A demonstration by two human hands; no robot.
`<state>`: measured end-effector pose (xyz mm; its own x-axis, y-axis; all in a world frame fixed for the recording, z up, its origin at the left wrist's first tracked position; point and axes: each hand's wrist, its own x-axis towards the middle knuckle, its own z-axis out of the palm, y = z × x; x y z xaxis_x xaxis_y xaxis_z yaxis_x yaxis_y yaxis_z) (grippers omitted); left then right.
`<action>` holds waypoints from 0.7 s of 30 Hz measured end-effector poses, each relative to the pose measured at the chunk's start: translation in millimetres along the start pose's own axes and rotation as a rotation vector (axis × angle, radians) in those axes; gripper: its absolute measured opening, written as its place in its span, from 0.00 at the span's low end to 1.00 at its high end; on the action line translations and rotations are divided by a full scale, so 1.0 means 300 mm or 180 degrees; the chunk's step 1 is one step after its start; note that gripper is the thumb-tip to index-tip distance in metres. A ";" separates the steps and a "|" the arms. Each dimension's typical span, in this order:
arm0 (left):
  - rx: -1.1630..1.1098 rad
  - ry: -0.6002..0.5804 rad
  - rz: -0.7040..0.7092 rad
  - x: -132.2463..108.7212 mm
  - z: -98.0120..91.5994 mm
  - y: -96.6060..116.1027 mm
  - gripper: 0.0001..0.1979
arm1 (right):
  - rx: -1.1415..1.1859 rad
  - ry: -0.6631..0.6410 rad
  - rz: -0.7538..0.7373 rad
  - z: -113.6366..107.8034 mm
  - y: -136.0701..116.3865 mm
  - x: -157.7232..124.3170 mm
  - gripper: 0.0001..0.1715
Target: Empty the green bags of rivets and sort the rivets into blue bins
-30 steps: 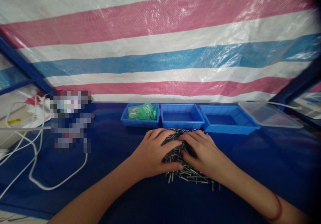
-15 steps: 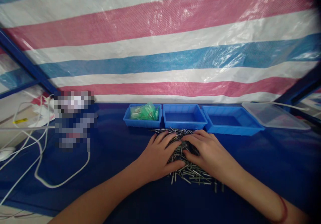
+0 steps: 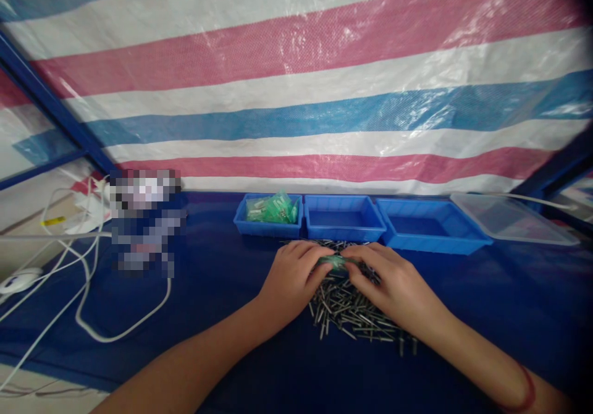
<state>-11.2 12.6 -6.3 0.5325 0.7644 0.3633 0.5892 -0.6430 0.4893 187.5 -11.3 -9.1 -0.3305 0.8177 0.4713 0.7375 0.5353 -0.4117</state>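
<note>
Above a pile of thin metal pieces like nails or rivets point(image 3: 343, 309), a small green see-through plastic bag point(image 3: 337, 262) is pinched between my two hands. My left hand point(image 3: 296, 272) grips its left end with thumb and fingers closed. At the bag's right end, my right hand point(image 3: 386, 275) is closed the same way. What the bag contains is too small to make out. Behind the hands stands a blue bin point(image 3: 269, 228) holding green and clear plastic packets point(image 3: 278, 209).
Right of that bin are a middle blue bin point(image 3: 345, 235) and a wider blue bin point(image 3: 435, 243). A clear plastic lid point(image 3: 514, 219) lies at the far right. White cables point(image 3: 99, 342) loop across the table's left side. A striped tarp point(image 3: 296, 117) hangs behind.
Earlier both hands lay spread in the metal pile. Now their fingers have closed on the green bag, which shows between them. The view has shifted slightly.
</note>
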 end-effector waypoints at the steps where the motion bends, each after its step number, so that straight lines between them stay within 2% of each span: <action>1: -0.0028 0.0038 -0.0033 0.003 -0.002 -0.001 0.10 | 0.0116 0.0022 0.0014 -0.002 -0.003 -0.001 0.09; 5: -0.0234 0.0263 -0.0223 0.010 -0.012 -0.003 0.08 | 0.0371 0.0112 0.0077 -0.006 -0.006 0.000 0.11; 10: -0.0856 0.0586 -0.0469 0.014 -0.019 -0.006 0.08 | 0.0385 0.0208 0.0008 -0.003 0.013 0.008 0.09; 16: -0.0930 0.0519 -0.0568 0.017 -0.018 -0.008 0.09 | 0.0871 0.0120 0.0306 -0.012 0.012 0.009 0.12; 21: -0.0866 0.0454 -0.0610 0.015 -0.026 0.002 0.11 | 0.0997 0.0212 0.0539 -0.023 -0.003 0.005 0.15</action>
<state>-13.3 16.2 1.8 0.3268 0.8810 0.3421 0.4765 -0.4662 0.7454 190.3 -12.0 -2.4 -0.1723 0.8903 0.4215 0.5589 0.4407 -0.7024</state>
